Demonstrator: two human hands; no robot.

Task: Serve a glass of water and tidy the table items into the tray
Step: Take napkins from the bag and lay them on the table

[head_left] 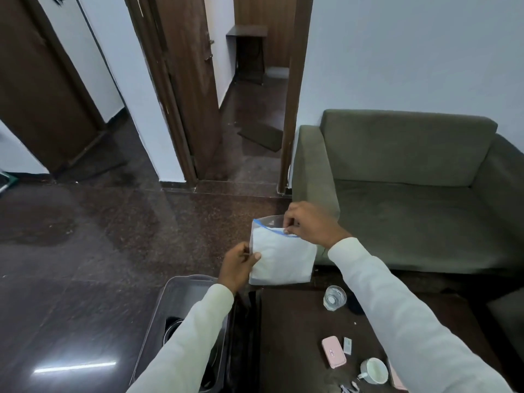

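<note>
I hold a clear zip bag [282,255] with a blue seal strip and a folded white cloth inside, up in the air above the table's far edge. My left hand [238,265] grips its lower left side. My right hand [307,224] pinches the seal at the top right. A glass of water [334,297] stands on the dark table [297,336]. The grey tray [181,282] lies at the table's left, under my left arm, with a dark round item inside.
On the table near me lie a pink case [333,352], a small white item [347,345] and a white cup [374,370]. A green sofa [411,194] stands to the right. Open dark floor stretches to the left, with doorways beyond.
</note>
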